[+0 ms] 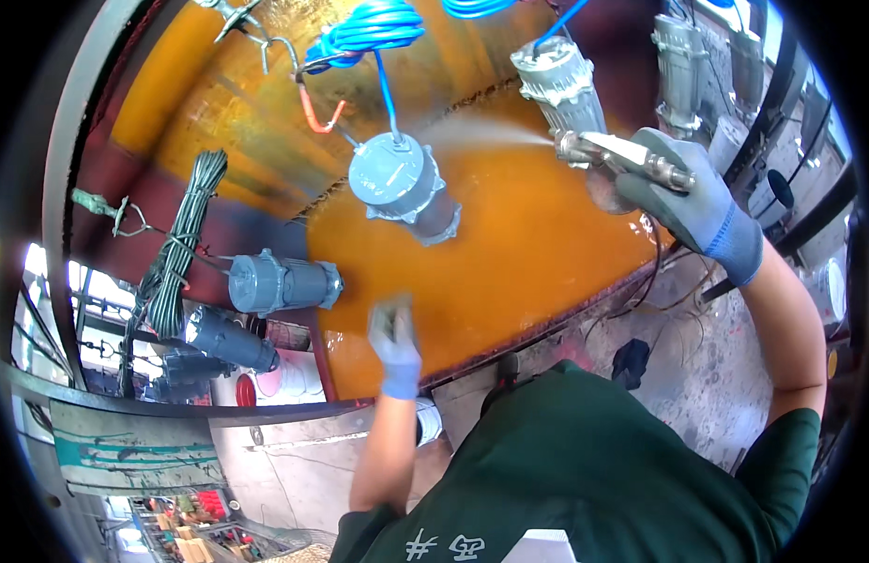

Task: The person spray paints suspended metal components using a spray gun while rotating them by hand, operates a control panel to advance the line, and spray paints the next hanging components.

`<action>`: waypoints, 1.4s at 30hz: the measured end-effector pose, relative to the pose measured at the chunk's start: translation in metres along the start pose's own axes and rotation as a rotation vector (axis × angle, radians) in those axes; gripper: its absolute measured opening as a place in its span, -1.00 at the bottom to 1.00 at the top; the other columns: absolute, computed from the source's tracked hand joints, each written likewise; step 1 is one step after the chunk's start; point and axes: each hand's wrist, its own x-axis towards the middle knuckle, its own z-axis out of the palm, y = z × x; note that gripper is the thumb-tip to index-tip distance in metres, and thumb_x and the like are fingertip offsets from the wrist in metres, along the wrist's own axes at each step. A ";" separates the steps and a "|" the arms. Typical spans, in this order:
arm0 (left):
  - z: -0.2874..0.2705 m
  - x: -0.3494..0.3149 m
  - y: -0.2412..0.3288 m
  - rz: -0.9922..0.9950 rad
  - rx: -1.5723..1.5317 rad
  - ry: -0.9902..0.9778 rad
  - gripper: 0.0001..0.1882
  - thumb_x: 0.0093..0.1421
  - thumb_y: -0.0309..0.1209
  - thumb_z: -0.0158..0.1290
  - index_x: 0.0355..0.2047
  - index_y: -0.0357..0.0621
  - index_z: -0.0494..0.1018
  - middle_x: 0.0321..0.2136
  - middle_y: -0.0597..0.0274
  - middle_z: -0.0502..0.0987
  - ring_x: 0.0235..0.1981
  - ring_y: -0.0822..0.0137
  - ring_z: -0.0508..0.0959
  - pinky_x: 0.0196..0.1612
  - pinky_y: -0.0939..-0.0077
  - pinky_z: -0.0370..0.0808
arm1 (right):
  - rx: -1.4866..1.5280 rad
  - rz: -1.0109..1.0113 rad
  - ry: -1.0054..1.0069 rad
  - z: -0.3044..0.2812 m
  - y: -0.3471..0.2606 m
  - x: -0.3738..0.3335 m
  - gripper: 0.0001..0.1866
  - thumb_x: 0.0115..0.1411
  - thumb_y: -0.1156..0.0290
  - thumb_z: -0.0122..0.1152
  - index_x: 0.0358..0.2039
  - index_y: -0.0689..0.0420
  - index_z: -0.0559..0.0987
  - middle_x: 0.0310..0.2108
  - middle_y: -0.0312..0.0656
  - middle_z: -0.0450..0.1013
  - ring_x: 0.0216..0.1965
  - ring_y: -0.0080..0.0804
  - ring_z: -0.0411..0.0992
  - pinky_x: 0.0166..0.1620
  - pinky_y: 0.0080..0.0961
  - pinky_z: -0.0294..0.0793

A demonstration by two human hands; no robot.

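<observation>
Grey motor housing (403, 186) hangs left of the right hand's (683, 192) spray gun (622, 155).

A dark green cable coil (175, 246) is being seen hanging at the left, with a grey motor (282, 283) suspended beside it and a darker motor (230, 340) hanging just below. A blue cable bundle (364, 30) is being held on a hook up top, while an orange hook (320, 114) is dangling under it, against the orange-stained backdrop (510, 253)
</observation>
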 end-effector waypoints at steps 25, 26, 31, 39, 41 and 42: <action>0.061 0.270 0.247 0.442 0.127 -0.365 -0.53 0.60 -0.21 -0.07 0.27 -0.35 0.49 0.17 -0.01 0.58 0.19 0.27 0.55 0.35 0.35 0.40 | -0.034 -0.114 -0.075 0.036 0.033 -0.052 -0.80 0.28 0.38 0.41 -0.24 0.18 0.55 -0.46 -0.03 0.50 -0.46 -0.06 0.48 -0.31 -0.27 0.47; 0.060 0.270 0.247 0.475 0.103 -0.353 -0.56 0.59 -0.27 -0.06 0.24 -0.40 0.49 0.08 -0.01 0.62 0.07 0.30 0.63 0.23 0.38 0.53 | 0.047 -0.139 -0.020 0.038 0.027 -0.050 -0.79 0.28 0.40 0.42 -0.24 0.18 0.54 -0.46 0.00 0.49 -0.46 -0.01 0.47 -0.31 -0.25 0.46; 0.046 0.271 0.242 0.496 0.222 -0.338 -0.55 0.61 -0.24 -0.10 0.28 -0.34 0.48 0.18 -0.02 0.57 0.21 0.26 0.54 0.37 0.33 0.38 | 0.012 -0.077 -0.080 0.034 -0.001 -0.036 -0.80 0.28 0.40 0.41 -0.22 0.17 0.54 -0.46 0.03 0.49 -0.43 0.09 0.45 -0.30 -0.18 0.46; 0.038 0.260 0.238 0.482 0.131 -0.254 -0.59 0.58 -0.31 -0.02 0.23 -0.39 0.50 0.00 0.08 0.63 -0.05 0.42 0.63 0.10 0.48 0.58 | 0.006 -0.094 0.033 0.046 0.016 -0.023 -0.74 0.26 0.30 0.46 -0.24 0.13 0.54 -0.42 0.03 0.50 -0.33 0.16 0.53 -0.26 -0.08 0.51; 0.030 0.258 0.237 0.511 0.153 -0.215 -0.60 0.58 -0.29 -0.03 0.21 -0.34 0.53 0.09 0.04 0.63 0.04 0.35 0.64 0.18 0.44 0.56 | -0.111 -0.184 -0.067 0.047 0.027 -0.026 -0.73 0.25 0.29 0.47 -0.23 0.13 0.55 -0.42 0.03 0.51 -0.32 0.14 0.54 -0.27 -0.07 0.50; 0.027 0.259 0.235 0.520 0.161 -0.213 -0.60 0.58 -0.29 -0.03 0.21 -0.34 0.53 0.11 0.02 0.62 0.08 0.33 0.63 0.20 0.42 0.54 | -0.165 -0.240 -0.086 0.048 0.034 -0.027 -0.74 0.25 0.30 0.47 -0.23 0.13 0.55 -0.41 0.02 0.52 -0.31 0.12 0.56 -0.26 -0.07 0.52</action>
